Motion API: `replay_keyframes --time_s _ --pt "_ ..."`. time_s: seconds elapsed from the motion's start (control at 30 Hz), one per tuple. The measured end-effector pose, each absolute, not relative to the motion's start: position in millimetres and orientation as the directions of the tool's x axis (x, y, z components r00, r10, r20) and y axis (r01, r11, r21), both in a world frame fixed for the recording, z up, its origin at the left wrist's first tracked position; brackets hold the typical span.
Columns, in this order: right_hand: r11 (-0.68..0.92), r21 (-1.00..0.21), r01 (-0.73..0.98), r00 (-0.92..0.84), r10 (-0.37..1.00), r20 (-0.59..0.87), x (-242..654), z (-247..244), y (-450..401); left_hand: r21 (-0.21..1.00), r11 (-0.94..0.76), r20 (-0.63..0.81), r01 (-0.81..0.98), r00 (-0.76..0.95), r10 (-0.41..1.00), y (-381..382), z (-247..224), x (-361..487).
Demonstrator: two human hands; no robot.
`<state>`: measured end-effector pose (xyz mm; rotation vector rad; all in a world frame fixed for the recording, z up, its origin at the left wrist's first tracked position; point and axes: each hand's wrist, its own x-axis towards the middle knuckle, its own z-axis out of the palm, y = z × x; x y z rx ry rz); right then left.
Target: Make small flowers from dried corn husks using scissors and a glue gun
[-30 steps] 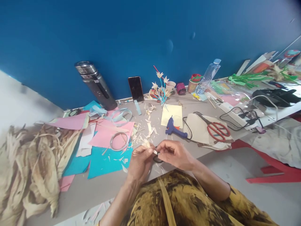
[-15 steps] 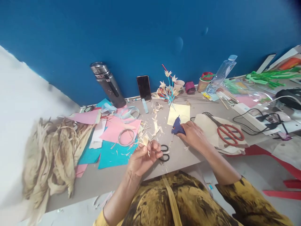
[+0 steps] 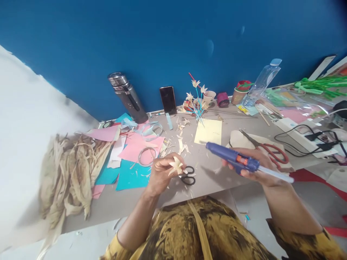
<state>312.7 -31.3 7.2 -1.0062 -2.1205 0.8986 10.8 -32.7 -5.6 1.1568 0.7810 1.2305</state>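
Between the fingers of my left hand (image 3: 159, 173) is a small cream flower (image 3: 176, 166) with pointed petals, its open face turned up. My right hand (image 3: 257, 160) is wrapped round a blue glue gun (image 3: 230, 156), held above the table with its nozzle pointing left and a clear glue stick (image 3: 276, 175) sticking out behind. Black-handled scissors (image 3: 189, 180) lie just right of my left hand, their blades hidden. Farther back stand several similar cream flowers on blue stems (image 3: 199, 104), behind a pale yellow paper square (image 3: 208, 131).
Dried husks (image 3: 70, 177) hang over the table's left edge beside pink and blue paper (image 3: 132, 180). A dark thermos (image 3: 130, 99), a phone (image 3: 168, 100) and a tilted plastic bottle (image 3: 262, 83) line the wall. Red-handled scissors (image 3: 273, 152) and a power strip (image 3: 300, 137) lie on the right.
My right hand has lifted the glue gun off the table and turned its nozzle leftward. My left hand has rotated the flower so its petals face up.
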Motion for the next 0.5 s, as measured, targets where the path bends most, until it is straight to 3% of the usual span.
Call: replay_keyframes --time_s 0.13,0.23,0.37,0.5 --pt "0.441 -0.891 0.111 -0.593 0.748 0.296 305 21 -34 0.939 -0.14 0.22 -0.315 0.233 0.947 -28 -6 16" --pt "0.432 -0.9 -0.05 -0.606 0.704 0.372 305 19 -33 0.934 -0.135 0.225 -0.332 0.252 0.941 -26 -7 23" --pt "0.472 -0.872 -0.131 -0.613 0.652 0.445 304 13 -30 0.94 -0.116 0.205 -0.32 0.257 0.944 -23 -8 30" --pt "0.437 -0.891 -0.122 -0.661 0.634 0.401 304 12 -27 0.943 -0.112 0.202 -0.313 0.274 0.94 -20 -11 35"
